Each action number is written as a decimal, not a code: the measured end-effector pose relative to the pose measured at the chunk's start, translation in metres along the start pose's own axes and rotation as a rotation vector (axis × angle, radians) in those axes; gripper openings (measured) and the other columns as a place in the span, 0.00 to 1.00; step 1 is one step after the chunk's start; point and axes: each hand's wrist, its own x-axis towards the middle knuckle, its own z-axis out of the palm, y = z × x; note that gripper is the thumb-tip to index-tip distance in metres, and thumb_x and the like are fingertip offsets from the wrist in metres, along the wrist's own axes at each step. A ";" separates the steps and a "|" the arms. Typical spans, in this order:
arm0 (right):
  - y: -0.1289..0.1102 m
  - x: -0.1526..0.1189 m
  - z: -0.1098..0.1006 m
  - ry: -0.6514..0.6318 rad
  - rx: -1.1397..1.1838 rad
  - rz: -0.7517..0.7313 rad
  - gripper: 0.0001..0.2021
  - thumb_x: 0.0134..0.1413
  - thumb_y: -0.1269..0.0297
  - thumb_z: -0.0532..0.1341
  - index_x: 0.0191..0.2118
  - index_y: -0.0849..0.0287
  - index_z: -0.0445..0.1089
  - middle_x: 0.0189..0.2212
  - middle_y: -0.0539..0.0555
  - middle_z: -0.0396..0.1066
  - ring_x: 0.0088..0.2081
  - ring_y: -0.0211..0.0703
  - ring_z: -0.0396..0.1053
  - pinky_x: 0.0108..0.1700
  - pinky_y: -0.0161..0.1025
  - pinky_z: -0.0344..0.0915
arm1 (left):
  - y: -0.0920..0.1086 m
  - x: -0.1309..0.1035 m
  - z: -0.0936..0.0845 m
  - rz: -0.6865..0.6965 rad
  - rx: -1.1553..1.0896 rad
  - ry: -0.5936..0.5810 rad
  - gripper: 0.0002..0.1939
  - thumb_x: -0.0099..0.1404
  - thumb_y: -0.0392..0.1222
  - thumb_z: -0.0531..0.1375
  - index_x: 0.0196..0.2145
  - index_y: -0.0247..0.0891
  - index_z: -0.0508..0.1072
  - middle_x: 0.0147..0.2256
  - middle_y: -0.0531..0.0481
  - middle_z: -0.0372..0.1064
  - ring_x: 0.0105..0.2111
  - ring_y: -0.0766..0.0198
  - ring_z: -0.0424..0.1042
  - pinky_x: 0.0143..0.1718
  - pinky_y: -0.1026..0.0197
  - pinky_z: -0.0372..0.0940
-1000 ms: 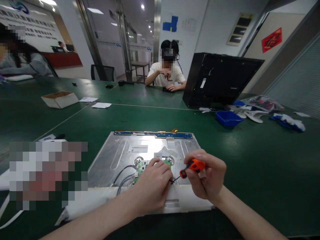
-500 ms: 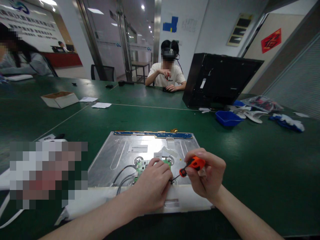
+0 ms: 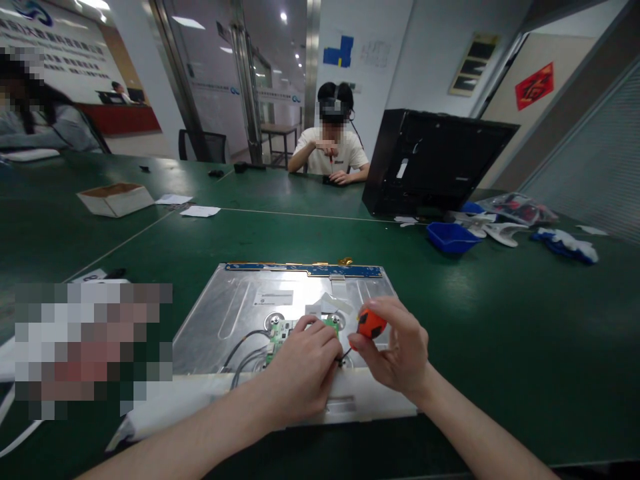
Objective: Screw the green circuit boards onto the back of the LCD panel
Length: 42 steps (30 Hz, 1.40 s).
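My right hand (image 3: 400, 347) grips the orange and black handle of a screwdriver (image 3: 371, 325). Its thin dark shaft slants down to the left, ending by the fingertips of my left hand (image 3: 310, 363). The left hand lies over a green circuit board (image 3: 283, 330) with curled, closed fingers; whatever is between them is hidden. Under the board is a silver metal display panel (image 3: 205, 333), with a narrow blue circuit strip (image 3: 345, 271) along its far edge. Dark and grey cables (image 3: 243, 363) run from the board's left side. White sheeting (image 3: 185, 400) covers the near edge.
A black monitor (image 3: 435, 160) stands at the back right, near a blue tray (image 3: 453, 238) and gloves (image 3: 565, 245). An open box (image 3: 116, 203) and papers (image 3: 200, 211) are at the left. Across the green table (image 3: 500, 333), a person (image 3: 330, 143) works with a small tool.
The screwdriver has become more upright, and its handle and my right hand have shifted left. My left hand stays over the board. The whole view has moved slightly.
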 end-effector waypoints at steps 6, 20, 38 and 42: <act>-0.001 -0.002 0.002 -0.021 0.045 -0.031 0.23 0.59 0.67 0.54 0.60 0.58 0.54 0.30 0.52 0.68 0.27 0.41 0.67 0.25 0.38 0.67 | 0.000 0.000 0.001 0.004 0.003 0.000 0.06 0.63 0.33 0.53 0.35 0.38 0.70 0.36 0.46 0.70 0.40 0.56 0.66 0.52 0.47 0.53; -0.006 0.003 0.003 -0.007 -0.031 -0.042 0.25 0.56 0.72 0.58 0.59 0.59 0.56 0.25 0.48 0.66 0.23 0.39 0.65 0.21 0.35 0.64 | 0.000 -0.001 0.002 0.004 0.003 0.029 0.07 0.61 0.33 0.54 0.37 0.37 0.70 0.38 0.46 0.70 0.41 0.56 0.66 0.50 0.48 0.54; 0.001 -0.006 0.002 -0.023 0.023 0.050 0.30 0.53 0.74 0.59 0.61 0.58 0.53 0.28 0.49 0.66 0.25 0.38 0.65 0.23 0.35 0.63 | 0.001 0.000 0.000 -0.009 -0.005 -0.008 0.08 0.62 0.33 0.54 0.38 0.37 0.70 0.38 0.47 0.70 0.41 0.56 0.66 0.51 0.48 0.53; 0.005 -0.009 0.004 0.040 -0.053 0.020 0.32 0.51 0.74 0.62 0.61 0.56 0.53 0.26 0.46 0.64 0.21 0.37 0.61 0.21 0.35 0.62 | 0.001 -0.001 -0.001 -0.017 -0.010 -0.009 0.09 0.61 0.33 0.54 0.39 0.37 0.70 0.38 0.46 0.70 0.41 0.56 0.66 0.51 0.48 0.53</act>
